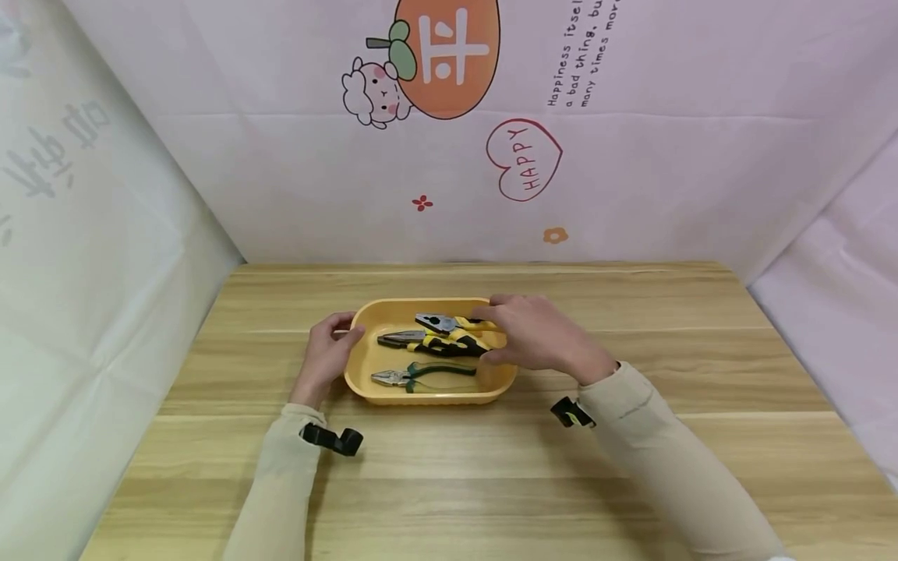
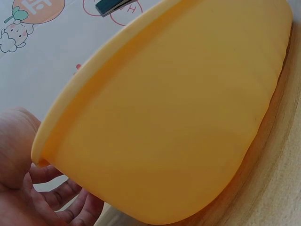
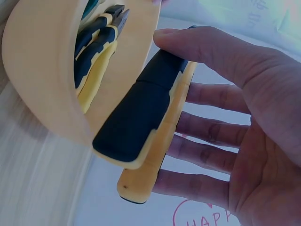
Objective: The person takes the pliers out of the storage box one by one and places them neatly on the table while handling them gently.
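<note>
A yellow plastic basin (image 1: 421, 398) sits on the table with pliers in it. My left hand (image 1: 328, 351) holds its left end, thumb over the rim and fingers outside, as the left wrist view also shows. My right hand (image 1: 536, 331) is over the basin's right end. It grips combination pliers (image 1: 436, 322) by their black-and-yellow handles (image 3: 136, 113), thumb on one side and fingers on the other. Below them in the basin lie long-nose pliers (image 1: 403, 338) with black-and-yellow handles. Nearer me lie green-handled pliers (image 1: 393, 378), jaws pointing left.
The wood-grain table (image 1: 449, 483) extends around the basin on all sides. A white printed cloth (image 1: 316, 179) hangs behind it, and more white cloth hangs at the left and right. Each sleeve cuff carries a black wrist mount (image 1: 333, 439).
</note>
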Available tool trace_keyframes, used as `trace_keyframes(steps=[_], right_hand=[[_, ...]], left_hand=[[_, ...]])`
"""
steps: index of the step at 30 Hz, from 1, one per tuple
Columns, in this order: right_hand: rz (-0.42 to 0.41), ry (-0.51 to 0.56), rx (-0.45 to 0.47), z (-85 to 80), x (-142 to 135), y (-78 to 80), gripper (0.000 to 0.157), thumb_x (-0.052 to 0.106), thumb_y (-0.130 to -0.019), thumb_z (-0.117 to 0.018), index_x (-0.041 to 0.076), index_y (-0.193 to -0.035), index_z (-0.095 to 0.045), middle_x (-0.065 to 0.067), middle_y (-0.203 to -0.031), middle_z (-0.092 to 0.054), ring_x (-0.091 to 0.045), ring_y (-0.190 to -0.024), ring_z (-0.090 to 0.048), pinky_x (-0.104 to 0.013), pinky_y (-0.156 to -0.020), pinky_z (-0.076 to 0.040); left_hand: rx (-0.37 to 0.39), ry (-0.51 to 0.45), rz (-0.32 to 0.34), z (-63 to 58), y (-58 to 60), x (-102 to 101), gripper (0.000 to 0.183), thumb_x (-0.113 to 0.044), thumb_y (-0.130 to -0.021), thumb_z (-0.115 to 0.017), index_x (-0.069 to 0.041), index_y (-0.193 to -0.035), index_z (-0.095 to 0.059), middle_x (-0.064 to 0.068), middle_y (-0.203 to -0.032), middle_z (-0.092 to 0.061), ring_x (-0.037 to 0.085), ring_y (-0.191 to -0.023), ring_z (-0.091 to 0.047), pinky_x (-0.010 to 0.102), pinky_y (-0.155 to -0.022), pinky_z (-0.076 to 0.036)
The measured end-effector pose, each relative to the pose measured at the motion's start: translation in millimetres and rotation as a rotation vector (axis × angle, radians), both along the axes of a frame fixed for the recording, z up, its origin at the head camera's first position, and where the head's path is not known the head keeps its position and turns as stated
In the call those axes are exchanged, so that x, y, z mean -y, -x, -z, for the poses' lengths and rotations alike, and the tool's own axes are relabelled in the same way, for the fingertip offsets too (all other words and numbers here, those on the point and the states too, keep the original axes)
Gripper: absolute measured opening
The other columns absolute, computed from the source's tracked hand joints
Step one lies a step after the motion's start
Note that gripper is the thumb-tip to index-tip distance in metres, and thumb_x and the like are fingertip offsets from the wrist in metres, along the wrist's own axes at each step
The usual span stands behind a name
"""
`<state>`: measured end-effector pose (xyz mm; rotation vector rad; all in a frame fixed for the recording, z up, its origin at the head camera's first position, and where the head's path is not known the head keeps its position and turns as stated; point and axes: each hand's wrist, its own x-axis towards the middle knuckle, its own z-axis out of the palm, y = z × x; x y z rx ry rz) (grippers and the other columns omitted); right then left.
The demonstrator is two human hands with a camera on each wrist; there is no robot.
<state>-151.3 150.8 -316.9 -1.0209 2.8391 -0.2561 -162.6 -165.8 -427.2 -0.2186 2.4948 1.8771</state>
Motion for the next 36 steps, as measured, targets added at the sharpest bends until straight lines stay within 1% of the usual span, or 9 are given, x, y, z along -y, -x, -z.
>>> trace_keyframes(steps=[7, 14, 20, 28, 36], right_hand=[[0.013, 0.015, -0.003, -1.5, -9.1, -0.2, 0.062, 0.032, -0.081, -0.087, 0.009, -0.135, -0.065, -0.009, -0.11, -0.067, -0.02, -0.083, -0.064, -0.042, -0.078, -0.056], [0.032, 0.025, -0.005, -3.2, -14.2, 0.3, 0.06, 0.03, -0.082, -0.087, 0.007, -0.133, -0.066, -0.01, -0.113, -0.068, -0.023, -0.09, -0.066, -0.044, -0.082, -0.056], [0.044, 0.025, -0.014, -5.6, -21.4, 0.5, 0.06, 0.03, -0.082, -0.086, 0.005, -0.133, -0.066, -0.011, -0.114, -0.068, -0.024, -0.093, -0.066, -0.045, -0.082, -0.056], [0.075, 0.027, -0.014, -8.4, -30.4, -0.1, 0.06, 0.029, -0.08, -0.087, 0.005, -0.131, -0.067, -0.009, -0.111, -0.068, -0.025, -0.093, -0.067, -0.046, -0.08, -0.056], [0.086, 0.023, -0.015, -7.4, -36.1, 0.0, 0.059, 0.029, -0.081, -0.087, 0.006, -0.131, -0.067, -0.009, -0.113, -0.068, -0.026, -0.094, -0.067, -0.046, -0.081, -0.056]], left_hand=[[-0.001, 0.002, -0.004, -1.5, -0.9, -0.9, 0.037, -0.01, -0.102, -0.061, 0.007, -0.134, -0.058, 0.023, -0.123, -0.058, 0.026, -0.103, -0.058, 0.03, -0.084, -0.054], [-0.01, -0.003, -0.011, 0.0, -0.9, 0.1, 0.036, -0.009, -0.101, -0.061, 0.008, -0.133, -0.058, 0.024, -0.122, -0.058, 0.027, -0.103, -0.058, 0.028, -0.083, -0.053], [-0.007, -0.017, -0.007, -0.3, -0.3, -0.3, 0.035, -0.008, -0.101, -0.061, 0.007, -0.133, -0.059, 0.022, -0.122, -0.058, 0.024, -0.102, -0.056, 0.026, -0.08, -0.053], [0.001, -0.009, 0.009, -1.5, 0.2, -1.1, 0.035, -0.011, -0.103, -0.06, 0.007, -0.133, -0.058, 0.023, -0.125, -0.059, 0.024, -0.104, -0.055, 0.029, -0.083, -0.053], [-0.002, -0.002, -0.001, 0.1, -0.4, -0.2, 0.035, -0.01, -0.102, -0.061, 0.008, -0.133, -0.059, 0.022, -0.122, -0.058, 0.024, -0.103, -0.056, 0.026, -0.082, -0.052]])
